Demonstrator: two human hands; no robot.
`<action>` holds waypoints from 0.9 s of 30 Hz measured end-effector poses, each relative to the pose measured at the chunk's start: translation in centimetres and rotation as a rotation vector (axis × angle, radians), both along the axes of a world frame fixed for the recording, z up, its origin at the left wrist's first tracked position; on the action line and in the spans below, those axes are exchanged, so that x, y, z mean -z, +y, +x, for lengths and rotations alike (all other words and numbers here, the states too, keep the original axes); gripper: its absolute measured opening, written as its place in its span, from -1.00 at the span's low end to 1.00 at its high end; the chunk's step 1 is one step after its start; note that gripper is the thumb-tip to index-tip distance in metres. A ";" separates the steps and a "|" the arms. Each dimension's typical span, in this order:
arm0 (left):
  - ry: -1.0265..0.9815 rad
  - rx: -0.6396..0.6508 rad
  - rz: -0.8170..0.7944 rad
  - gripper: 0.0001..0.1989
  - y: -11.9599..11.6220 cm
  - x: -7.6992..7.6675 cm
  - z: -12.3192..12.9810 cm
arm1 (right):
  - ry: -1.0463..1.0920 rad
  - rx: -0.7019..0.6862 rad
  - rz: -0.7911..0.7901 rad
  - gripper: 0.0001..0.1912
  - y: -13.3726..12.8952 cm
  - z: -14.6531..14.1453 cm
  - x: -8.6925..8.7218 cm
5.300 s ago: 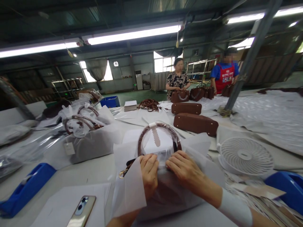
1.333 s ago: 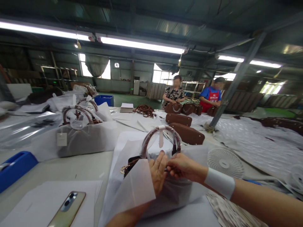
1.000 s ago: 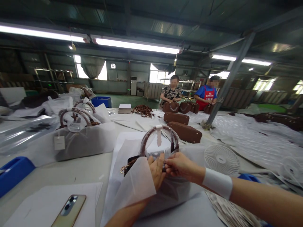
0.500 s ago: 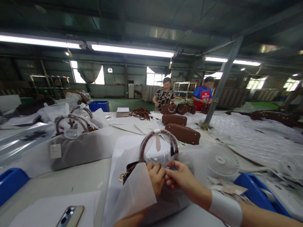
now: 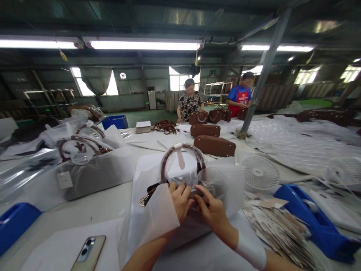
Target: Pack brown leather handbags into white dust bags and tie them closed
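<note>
In the middle of the bench stands a brown handbag (image 5: 183, 235) wrapped in translucent white paper (image 5: 160, 216). Its arched handle (image 5: 165, 162) is covered in clear plastic, with a jagged-edged pinkish strip (image 5: 179, 158) hanging from the top. My left hand (image 5: 180, 201) lies over the bag's top below the handle, fingers stretched and spread, holding nothing that I can see. Close beside it, my right hand (image 5: 213, 210) has its fingers bent towards the thumb at the bag's top; what sits between them is hidden. A gold clasp (image 5: 143, 201) on a dark strap sticks out at the left.
Another paper-wrapped handbag (image 5: 93, 178) with a white tag stands left. A phone (image 5: 88, 254) lies front left. At right are a fan (image 5: 259, 171), a blue tape dispenser (image 5: 313, 226) and stacked cards (image 5: 278, 226). Brown bags (image 5: 214, 146) lie beyond; two people work behind.
My view has tilted down slightly. My left fingers have spread over the bag's top, and my right index finger and thumb have moved slightly apart. The wrapped handbag stays in place.
</note>
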State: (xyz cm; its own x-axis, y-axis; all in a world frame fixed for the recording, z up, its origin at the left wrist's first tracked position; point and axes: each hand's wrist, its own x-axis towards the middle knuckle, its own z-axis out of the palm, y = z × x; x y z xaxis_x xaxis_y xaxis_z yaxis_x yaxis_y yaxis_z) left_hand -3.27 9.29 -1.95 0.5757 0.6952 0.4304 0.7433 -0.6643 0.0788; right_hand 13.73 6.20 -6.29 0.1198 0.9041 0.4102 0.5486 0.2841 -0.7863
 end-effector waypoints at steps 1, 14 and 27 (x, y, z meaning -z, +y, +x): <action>-0.001 -0.004 -0.012 -0.64 -0.1 -0.2 0.0 | -0.033 0.014 0.041 -0.56 -0.2 0.1 0.6; 0.035 -0.098 -0.225 -0.72 0.4 -2.5 1.8 | -0.703 -0.031 0.697 -0.58 0.6 0.8 -3.2; -0.201 0.026 -0.266 -0.33 0.7 -0.8 0.4 | -0.830 -0.013 0.429 -0.71 1.5 -0.8 -3.7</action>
State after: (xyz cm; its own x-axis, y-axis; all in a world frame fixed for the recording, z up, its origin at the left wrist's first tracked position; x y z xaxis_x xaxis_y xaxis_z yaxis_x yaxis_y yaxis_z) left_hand -2.85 9.99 -1.16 0.5166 0.7849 0.3421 0.6786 -0.6190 0.3955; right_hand 12.90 7.72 -2.60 -0.3706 0.6545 0.6591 0.8823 0.4697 0.0297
